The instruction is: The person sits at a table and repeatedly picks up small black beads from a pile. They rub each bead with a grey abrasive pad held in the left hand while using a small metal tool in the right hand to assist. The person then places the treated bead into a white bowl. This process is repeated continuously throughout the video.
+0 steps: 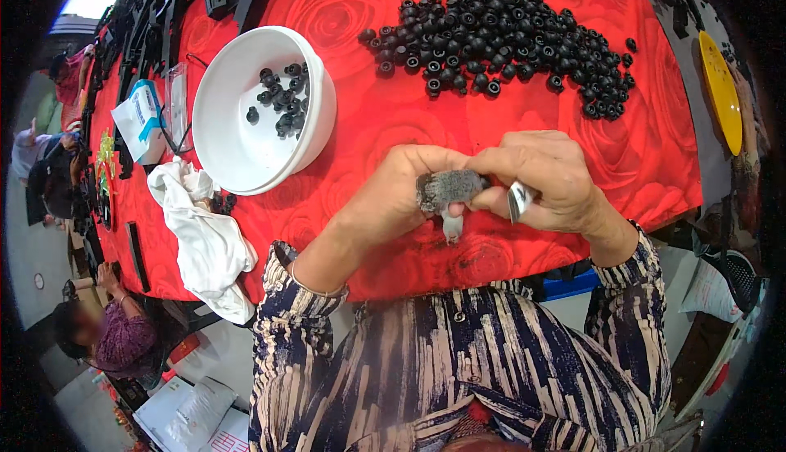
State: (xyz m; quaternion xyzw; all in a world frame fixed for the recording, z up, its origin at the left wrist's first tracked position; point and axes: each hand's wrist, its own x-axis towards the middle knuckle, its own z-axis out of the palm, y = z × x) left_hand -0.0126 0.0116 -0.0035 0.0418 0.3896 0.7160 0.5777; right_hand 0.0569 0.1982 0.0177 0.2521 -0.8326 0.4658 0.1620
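My left hand (385, 194) and my right hand (544, 178) meet over the near part of the red table. A worn grey textured covering (449, 190) seems to wrap a finger of my left hand, with a pale covered fingertip (452, 227) below it. Pinched between the hands is a small black part (485, 182), mostly hidden by the fingers. My right hand is closed round a flat, shiny metal blade (520, 200); its other end is hidden in the palm. Beyond my hands lies a large pile of small round black parts (499, 38), each with a hollow end.
A white bowl (233, 116) at left holds several black parts. Near it are a white cloth (201, 239), a blue-and-white packet (141, 124) and long black strips (151, 34). A yellow disc (720, 92) is at far right. Another person (115, 333) sits at lower left.
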